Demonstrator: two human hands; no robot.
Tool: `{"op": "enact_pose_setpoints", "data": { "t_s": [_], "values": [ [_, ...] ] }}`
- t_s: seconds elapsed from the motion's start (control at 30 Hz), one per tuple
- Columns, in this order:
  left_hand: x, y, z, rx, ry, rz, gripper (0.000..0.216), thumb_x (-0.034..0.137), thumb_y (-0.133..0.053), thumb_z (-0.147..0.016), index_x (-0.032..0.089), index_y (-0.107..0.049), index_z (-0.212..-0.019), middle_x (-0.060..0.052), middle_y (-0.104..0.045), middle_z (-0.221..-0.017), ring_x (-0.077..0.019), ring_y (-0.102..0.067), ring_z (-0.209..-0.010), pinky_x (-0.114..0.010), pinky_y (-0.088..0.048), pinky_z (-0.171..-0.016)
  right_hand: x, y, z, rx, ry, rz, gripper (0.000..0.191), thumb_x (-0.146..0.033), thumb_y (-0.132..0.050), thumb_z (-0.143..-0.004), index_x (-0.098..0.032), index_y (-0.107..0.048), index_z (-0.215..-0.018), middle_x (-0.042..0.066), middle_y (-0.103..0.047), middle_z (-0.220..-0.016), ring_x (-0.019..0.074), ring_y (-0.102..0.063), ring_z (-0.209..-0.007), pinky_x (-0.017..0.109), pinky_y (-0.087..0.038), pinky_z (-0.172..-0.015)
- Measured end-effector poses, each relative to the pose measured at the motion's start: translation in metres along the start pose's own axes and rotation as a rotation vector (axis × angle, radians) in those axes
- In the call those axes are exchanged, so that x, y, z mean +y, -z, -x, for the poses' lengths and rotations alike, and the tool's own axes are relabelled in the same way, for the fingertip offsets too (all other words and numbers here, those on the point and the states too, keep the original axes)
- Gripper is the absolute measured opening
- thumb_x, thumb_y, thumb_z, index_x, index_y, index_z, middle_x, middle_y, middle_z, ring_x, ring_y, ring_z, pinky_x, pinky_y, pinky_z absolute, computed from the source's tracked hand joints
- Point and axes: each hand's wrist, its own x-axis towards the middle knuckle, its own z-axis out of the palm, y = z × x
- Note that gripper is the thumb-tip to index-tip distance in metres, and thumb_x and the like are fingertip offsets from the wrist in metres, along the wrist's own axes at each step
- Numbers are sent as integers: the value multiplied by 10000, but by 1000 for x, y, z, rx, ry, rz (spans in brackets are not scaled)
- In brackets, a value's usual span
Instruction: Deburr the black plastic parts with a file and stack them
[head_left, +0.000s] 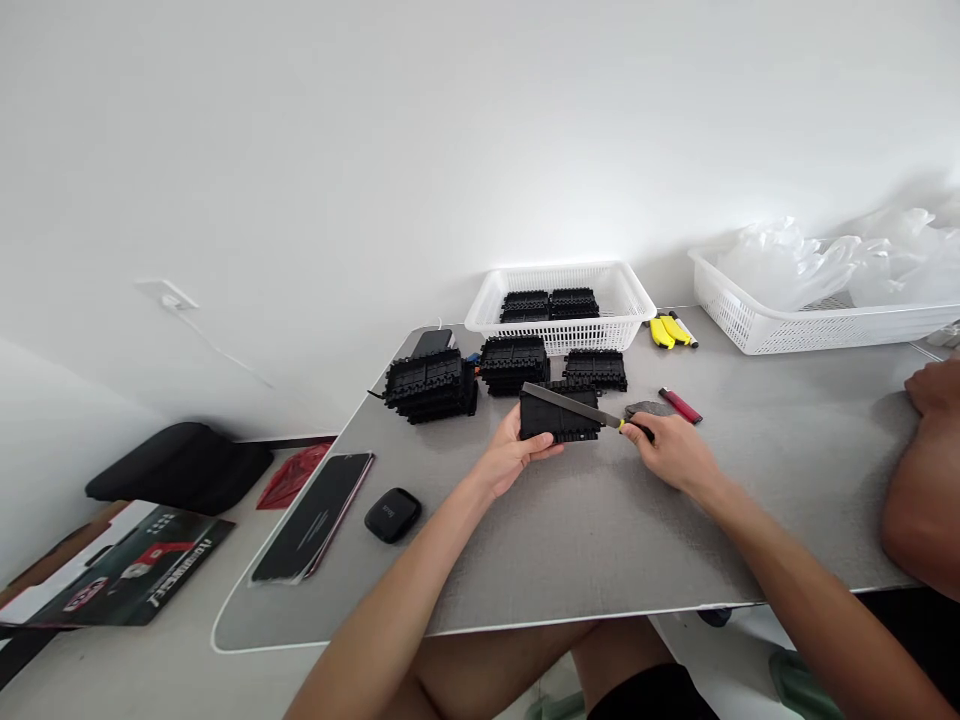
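Observation:
My left hand grips a black ribbed plastic block from its left side, holding it on the grey table. My right hand is closed on the yellow-and-black handle of a flat metal file, whose blade lies slanted across the top of the block. Behind the block stand three stacks of the same black parts. More of them lie in a white basket.
A red lighter and a grey stone lie right of the block. Yellow tools sit by the basket. A second white basket holds clear bags. A phone and black case lie at left. Another person's arm rests at right.

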Motion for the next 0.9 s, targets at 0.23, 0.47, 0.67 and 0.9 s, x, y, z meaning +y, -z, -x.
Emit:
{"op": "enact_pose_setpoints", "data": {
  "t_s": [0.23, 0.47, 0.67, 0.9],
  "values": [
    [1, 1, 0, 28, 3, 24, 546, 155, -803, -693, 205, -536, -1166, -92, -646, -1195, -242, -686, -996, -437, -552, -958, 18, 15, -2, 11, -16, 41, 380, -458, -364, -962, -218, -603, -788, 20, -575, -622, 177, -525, -615, 283, -268, -548],
    [3, -1, 1, 33, -9, 19, 581, 164, -815, -684, 212, -515, -1179, -77, -660, -1152, -242, -688, -985, -450, -546, -960, 7, 5, -2, -2, 8, 66, 376, -461, -360, -960, -218, -604, -808, 24, -584, -638, 182, -534, -620, 286, -250, -544],
    [5, 1, 0, 75, -16, 34, 509, 151, -805, -684, 202, -552, -1123, -91, -648, -1182, -249, -683, -993, -468, -527, -988, 27, 17, -5, 45, -73, 22, 380, -465, -376, -944, -213, -604, -771, 25, -564, -629, 173, -503, -584, 283, -273, -550],
    [4, 2, -1, 73, -36, 51, 544, 148, -811, -675, 211, -543, -1144, -88, -640, -1198, -250, -672, -1022, -469, -536, -978, 14, 10, -4, 9, -63, -52, 388, -478, -374, -938, -218, -602, -761, 26, -562, -624, 179, -509, -596, 282, -268, -542]
  ]
}}
